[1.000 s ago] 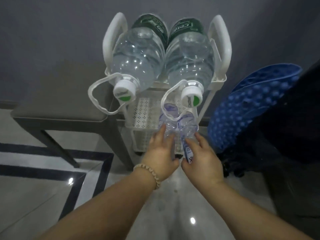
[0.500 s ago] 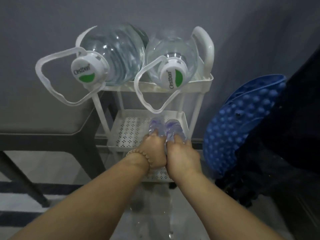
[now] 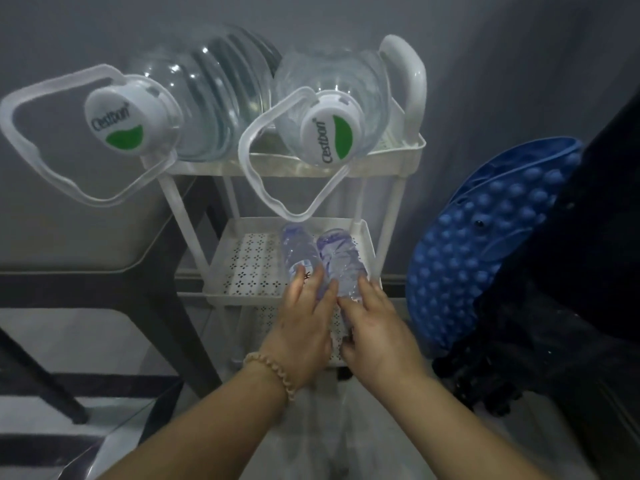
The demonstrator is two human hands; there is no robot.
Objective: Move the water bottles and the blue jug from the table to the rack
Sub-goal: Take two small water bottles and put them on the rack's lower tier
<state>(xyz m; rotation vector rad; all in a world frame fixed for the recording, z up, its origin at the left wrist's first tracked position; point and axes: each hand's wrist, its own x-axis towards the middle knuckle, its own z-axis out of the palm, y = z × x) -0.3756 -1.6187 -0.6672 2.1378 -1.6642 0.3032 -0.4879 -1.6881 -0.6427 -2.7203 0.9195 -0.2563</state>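
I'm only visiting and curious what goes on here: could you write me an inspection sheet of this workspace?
Surface: white perforated plastic three-tier rack.
Job's things: left small clear plastic bottle and right small clear plastic bottle lie side by side on the middle shelf; two large clear white-capped water jugs lie on the top tier; blue jug not seen.
Clutter: blue knobbly pad stands right of the rack.
Grippers: left hand rests straight fingers on the left bottle; right hand on the right bottle, grip unclear.
Cables: nothing seen.
Surroundings: dark table on the left, grey wall, glossy floor.
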